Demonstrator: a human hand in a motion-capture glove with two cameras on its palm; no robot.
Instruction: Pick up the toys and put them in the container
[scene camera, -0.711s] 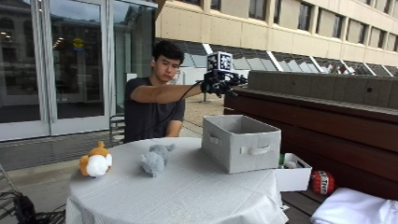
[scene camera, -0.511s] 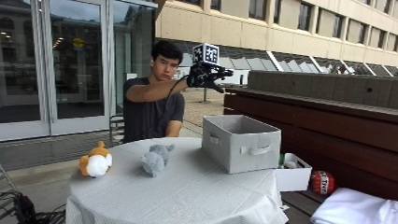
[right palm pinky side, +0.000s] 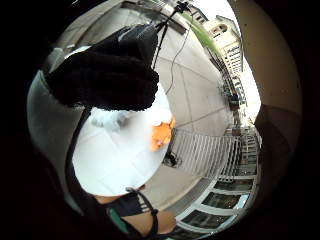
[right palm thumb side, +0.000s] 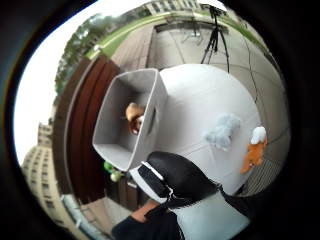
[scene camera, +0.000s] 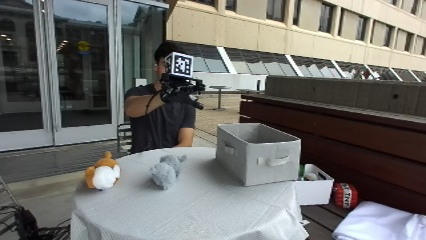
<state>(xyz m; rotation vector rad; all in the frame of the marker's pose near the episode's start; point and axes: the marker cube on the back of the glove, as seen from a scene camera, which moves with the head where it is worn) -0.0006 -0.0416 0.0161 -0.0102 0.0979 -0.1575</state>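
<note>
In the outside view my gloved right hand (scene camera: 178, 93) is raised at head height, well above the round white-clothed table (scene camera: 200, 210), and holds nothing; its fingers hang loosely curled. On the table lie a grey plush toy (scene camera: 166, 171) and an orange and white plush toy (scene camera: 102, 173), left of the grey fabric container (scene camera: 259, 153). The thumb side palm view looks down into the container (right palm thumb side: 117, 135), where a brown toy (right palm thumb side: 134, 118) lies, with the grey toy (right palm thumb side: 222, 131) and orange toy (right palm thumb side: 252, 150) outside it. My gloved fingers (right palm pinky side: 105, 75) partly cover the grey toy (right palm pinky side: 107, 119).
A small white box (scene camera: 314, 186) with bits in it, a red can (scene camera: 345, 195) and a white cloth (scene camera: 383, 225) sit low on the right beside the table. A dark wooden bench wall (scene camera: 346, 130) runs behind the container.
My hand has moved from above the container back towards the person's head, staying high and holding nothing. The toys and container have not moved.
</note>
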